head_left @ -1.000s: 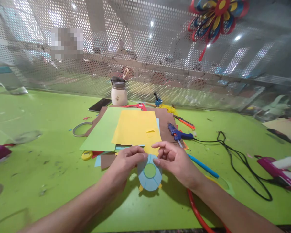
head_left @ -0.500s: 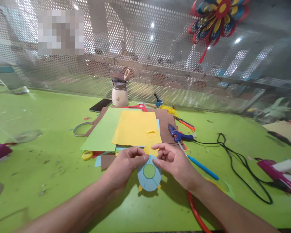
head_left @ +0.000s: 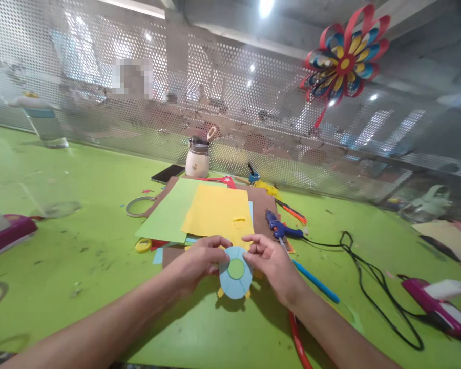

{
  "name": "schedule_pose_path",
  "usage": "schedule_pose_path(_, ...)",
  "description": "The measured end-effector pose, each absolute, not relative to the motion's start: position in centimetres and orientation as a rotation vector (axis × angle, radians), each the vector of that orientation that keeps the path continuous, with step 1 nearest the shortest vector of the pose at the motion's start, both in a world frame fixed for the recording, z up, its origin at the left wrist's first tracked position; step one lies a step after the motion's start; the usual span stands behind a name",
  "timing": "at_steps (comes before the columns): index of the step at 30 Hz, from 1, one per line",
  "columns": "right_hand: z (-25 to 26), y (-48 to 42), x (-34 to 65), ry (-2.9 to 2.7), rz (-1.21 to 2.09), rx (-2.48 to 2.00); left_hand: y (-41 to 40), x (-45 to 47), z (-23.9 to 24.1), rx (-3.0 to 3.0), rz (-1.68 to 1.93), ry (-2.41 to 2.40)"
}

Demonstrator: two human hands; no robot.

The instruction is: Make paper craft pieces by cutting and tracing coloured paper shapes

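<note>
**Blue paper disc held up between two hands**

One blue paper disc [head_left: 235, 288] is held above the table [head_left: 200, 341], at the near side of the yellow sheet [head_left: 213, 207]; it bears one green circle [head_left: 236, 268] and two yellow tabs [head_left: 248, 295] along its lower edge. The left hand [head_left: 202, 259] and right hand [head_left: 272, 261] each pinch an upper edge — thumbs in front, right index finger apart, fingers behind partly hidden. The step looks like positioning the disc; the next move seems to call for a light grip — thin paper could crease. Around the yellow sheet: one light-green sheet [head_left: 165, 215] left, one glue gun [head_left: 278, 227] right, one phone [head_left: 168, 173] and one flask [head_left: 197, 163] beyond, two magenta devices [head_left: 441, 307] well apart, one each side.
</note>
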State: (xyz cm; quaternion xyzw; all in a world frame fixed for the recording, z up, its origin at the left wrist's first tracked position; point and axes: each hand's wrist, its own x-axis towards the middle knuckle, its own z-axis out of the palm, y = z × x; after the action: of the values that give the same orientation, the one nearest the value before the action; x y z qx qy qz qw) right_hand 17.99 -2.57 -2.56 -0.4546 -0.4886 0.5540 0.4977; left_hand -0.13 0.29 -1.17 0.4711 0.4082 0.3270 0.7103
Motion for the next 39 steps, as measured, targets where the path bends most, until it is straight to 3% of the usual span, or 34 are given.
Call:
schedule_pose_path(17, -3.0, -1.3, 19.5, -1.101, 1.081, -1.12, 3.1, -1.7, -1.5, 1.275, 0.917, 1.026)
schedule_pose_path(39, -2.0, -2.6, 18.5, -1.272, 1.186, -1.089, 1.4, -0.8, -0.9, 1.401, 0.778, 0.798)
